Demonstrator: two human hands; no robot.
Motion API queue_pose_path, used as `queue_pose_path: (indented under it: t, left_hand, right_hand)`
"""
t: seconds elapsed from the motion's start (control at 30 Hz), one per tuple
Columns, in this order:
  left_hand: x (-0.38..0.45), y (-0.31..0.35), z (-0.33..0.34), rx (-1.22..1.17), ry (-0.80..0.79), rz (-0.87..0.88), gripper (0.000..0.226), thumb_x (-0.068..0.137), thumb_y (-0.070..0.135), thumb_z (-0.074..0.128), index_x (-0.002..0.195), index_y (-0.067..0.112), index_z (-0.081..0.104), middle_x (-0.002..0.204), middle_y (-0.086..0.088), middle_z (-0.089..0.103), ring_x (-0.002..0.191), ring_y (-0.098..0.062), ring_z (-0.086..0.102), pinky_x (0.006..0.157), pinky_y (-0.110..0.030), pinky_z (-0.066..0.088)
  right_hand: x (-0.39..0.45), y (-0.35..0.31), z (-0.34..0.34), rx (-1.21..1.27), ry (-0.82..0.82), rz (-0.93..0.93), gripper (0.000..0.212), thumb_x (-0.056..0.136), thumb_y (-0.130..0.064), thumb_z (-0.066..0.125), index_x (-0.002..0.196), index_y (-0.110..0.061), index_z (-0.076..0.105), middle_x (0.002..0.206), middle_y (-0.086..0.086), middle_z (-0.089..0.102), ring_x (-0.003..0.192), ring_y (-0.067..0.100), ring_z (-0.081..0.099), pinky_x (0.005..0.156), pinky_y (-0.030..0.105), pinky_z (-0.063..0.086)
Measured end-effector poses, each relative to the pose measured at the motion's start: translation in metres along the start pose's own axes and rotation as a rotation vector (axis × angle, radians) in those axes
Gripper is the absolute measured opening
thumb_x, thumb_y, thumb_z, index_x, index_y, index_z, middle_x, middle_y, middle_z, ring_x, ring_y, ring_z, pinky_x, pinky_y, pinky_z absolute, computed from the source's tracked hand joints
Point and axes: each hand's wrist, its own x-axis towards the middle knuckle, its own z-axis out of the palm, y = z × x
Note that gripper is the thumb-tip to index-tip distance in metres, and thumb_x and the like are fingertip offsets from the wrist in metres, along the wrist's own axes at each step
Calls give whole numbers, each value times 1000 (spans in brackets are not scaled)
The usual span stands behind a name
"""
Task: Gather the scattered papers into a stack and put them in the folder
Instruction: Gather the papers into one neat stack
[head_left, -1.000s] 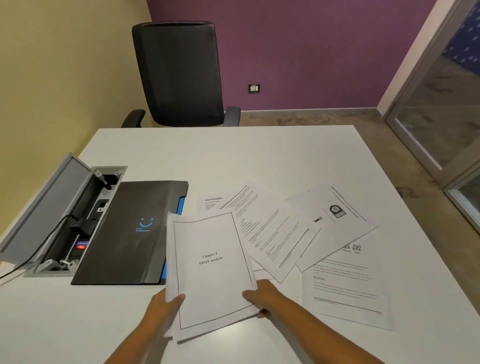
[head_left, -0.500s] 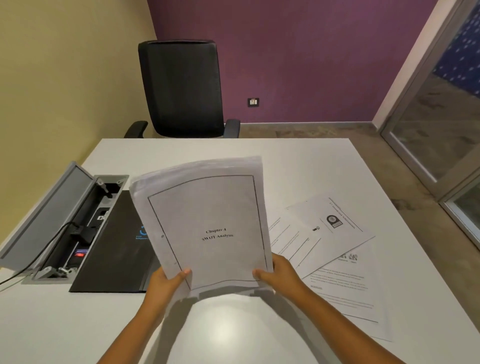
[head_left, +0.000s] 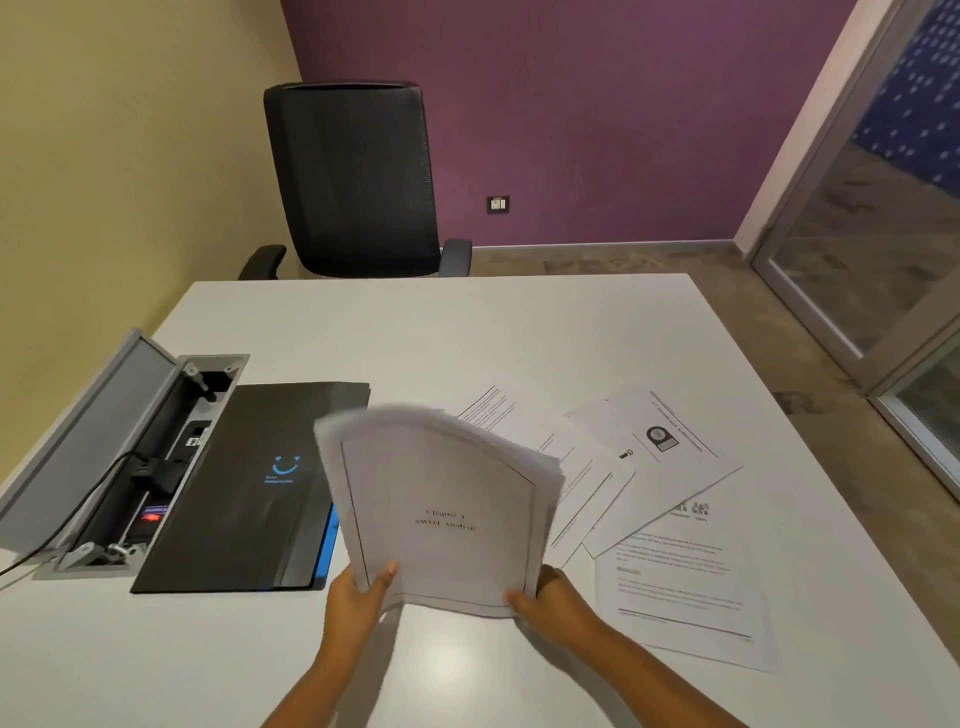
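Note:
A stack of white papers (head_left: 441, 509) with a bordered title page on top is held above the table, bowed and blurred. My left hand (head_left: 358, 592) grips its lower left corner and my right hand (head_left: 550, 597) its lower right corner. A closed black folder (head_left: 249, 483) with a blue smile logo lies flat just left of the stack. Loose printed sheets remain on the table to the right: one with lines of text (head_left: 571, 467), one with a small picture (head_left: 660, 457) and a text page (head_left: 680, 587) nearest me.
The white table (head_left: 467, 332) carries an open grey cable box (head_left: 119, 457) with plugs and a black cord at the left edge. A black office chair (head_left: 358, 176) stands at the far side. A glass door (head_left: 883, 218) is on the right.
Both hands lifted the stack off the table and stood it upright, then tipped it back down lower and to the right. The loose sheets and the folder stayed put.

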Motion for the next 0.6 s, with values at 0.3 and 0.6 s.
queue_pose_path:
  t: [0.3, 0.6]
  left_hand:
    - [15, -23, -29, -15, 183, -237, 48, 91, 18, 53, 133, -3, 41, 132, -25, 50, 120, -45, 46, 104, -53, 37]
    - [25, -33, -44, 20, 48, -376, 52, 89, 18, 58, 133, -3, 42, 132, -25, 53, 118, -44, 50, 105, -53, 38]
  right_hand:
    - [11, -7, -21, 325, 271, -31, 16, 89, -10, 58, 102, -14, 67, 93, 5, 68, 82, 12, 61, 64, 2, 45]
    - [22, 27, -51, 689, 615, 278, 18, 88, -1, 52, 104, -6, 59, 88, 12, 62, 74, 20, 57, 58, 23, 47]
